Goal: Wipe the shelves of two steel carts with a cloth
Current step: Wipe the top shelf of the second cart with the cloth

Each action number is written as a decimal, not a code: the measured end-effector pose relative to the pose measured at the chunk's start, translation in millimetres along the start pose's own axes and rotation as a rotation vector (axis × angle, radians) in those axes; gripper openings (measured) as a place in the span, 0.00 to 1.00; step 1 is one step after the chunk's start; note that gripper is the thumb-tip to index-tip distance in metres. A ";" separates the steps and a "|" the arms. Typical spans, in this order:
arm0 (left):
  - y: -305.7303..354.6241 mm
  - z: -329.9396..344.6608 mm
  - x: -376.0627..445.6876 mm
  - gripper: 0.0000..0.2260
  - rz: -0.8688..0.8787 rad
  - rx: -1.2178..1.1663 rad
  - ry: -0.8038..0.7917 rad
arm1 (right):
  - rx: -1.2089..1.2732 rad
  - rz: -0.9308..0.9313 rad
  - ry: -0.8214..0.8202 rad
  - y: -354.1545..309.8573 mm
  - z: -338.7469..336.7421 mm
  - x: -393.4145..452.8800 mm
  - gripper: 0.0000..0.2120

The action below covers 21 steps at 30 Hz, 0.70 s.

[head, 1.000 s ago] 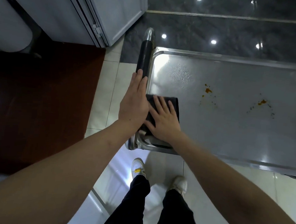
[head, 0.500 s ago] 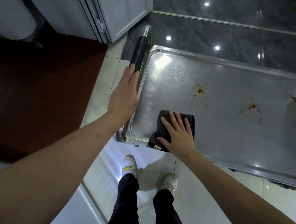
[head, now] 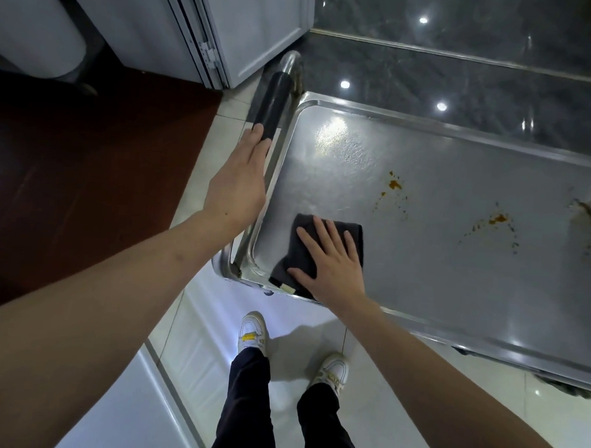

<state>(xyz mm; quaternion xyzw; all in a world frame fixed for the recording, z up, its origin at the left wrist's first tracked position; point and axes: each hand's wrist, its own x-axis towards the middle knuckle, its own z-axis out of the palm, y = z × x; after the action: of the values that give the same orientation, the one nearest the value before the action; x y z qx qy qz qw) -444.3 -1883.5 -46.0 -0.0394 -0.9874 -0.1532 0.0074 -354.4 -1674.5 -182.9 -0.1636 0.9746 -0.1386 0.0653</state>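
A steel cart's top shelf (head: pixel 439 265) fills the right half of the head view, marked with orange-brown stains (head: pixel 393 185) in the middle and towards the right. A folded dark grey cloth (head: pixel 350 232) lies near the shelf's near left corner. My right hand (head: pixel 330 260) presses flat on the cloth with fingers spread. My left hand (head: pixel 238 183) rests with straight fingers on the cart's handle (head: pixel 272 108), a steel bar with a black sleeve, along the shelf's left end.
A dark red floor area (head: pixel 84 178) lies left of the cart. A pale cabinet with a hinged door (head: pixel 229 25) stands at the far left, and a dark glossy floor (head: pixel 466 71) lies beyond the cart. My feet (head: pixel 291 350) stand on white tiles.
My right hand has slid the cloth from the shelf's left edge a little rightwards across the steel. My left hand has stayed on the handle.
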 end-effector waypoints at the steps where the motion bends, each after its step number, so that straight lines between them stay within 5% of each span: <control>1: 1.1 -1.5 0.3 0.29 0.000 0.013 -0.001 | -0.005 0.012 0.011 10.5 -3.5 -7.8 0.38; 10: 5.2 -10.6 39.7 0.18 0.116 0.187 0.064 | -0.144 -0.246 0.026 37.8 -33.3 -15.2 0.32; 21: 3.0 1.3 67.3 0.28 0.024 -0.054 -0.003 | -0.124 -0.358 -0.005 28.4 -13.7 4.6 0.27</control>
<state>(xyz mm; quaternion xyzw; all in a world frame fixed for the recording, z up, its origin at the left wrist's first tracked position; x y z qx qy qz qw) -511.2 -1875.1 -44.5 -0.0516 -0.9824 -0.1795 0.0064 -369.5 -1646.8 -178.5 -0.3382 0.9365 -0.0874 0.0317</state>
